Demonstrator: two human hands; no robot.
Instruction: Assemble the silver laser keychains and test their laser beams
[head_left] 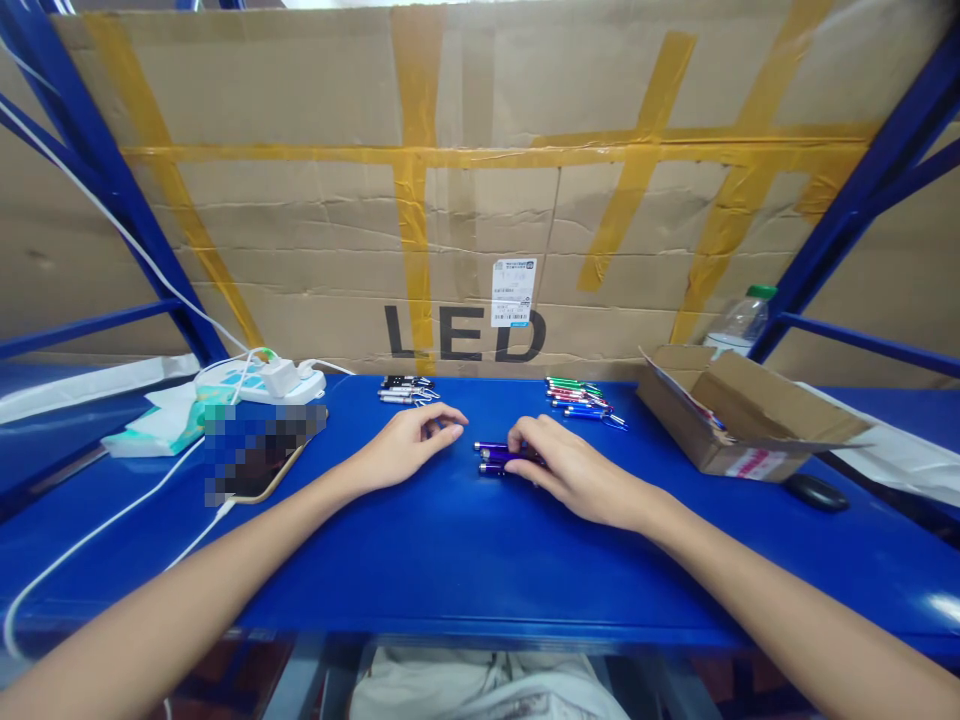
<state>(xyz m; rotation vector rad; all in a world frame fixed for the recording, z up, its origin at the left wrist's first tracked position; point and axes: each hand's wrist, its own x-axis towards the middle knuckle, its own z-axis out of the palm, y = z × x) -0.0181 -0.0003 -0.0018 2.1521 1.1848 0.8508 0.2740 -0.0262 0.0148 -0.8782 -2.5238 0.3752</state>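
On the blue table, my right hand has its fingers closed over the right ends of several slim purple metal tubes, which look like small penlights. They lie side by side; my fingers hide their far ends. To their left, my left hand rests with loosely curled, parted fingers and nothing in it. Just behind that hand is a small group of black and silver penlights with metal clips. A second group of green, red and blue penlights lies behind my right hand.
At right stand an open cardboard box, a black computer mouse and a green-capped bottle. On the left are a phone on a cable, a white power strip and a tissue pack. A large carton walls the back.
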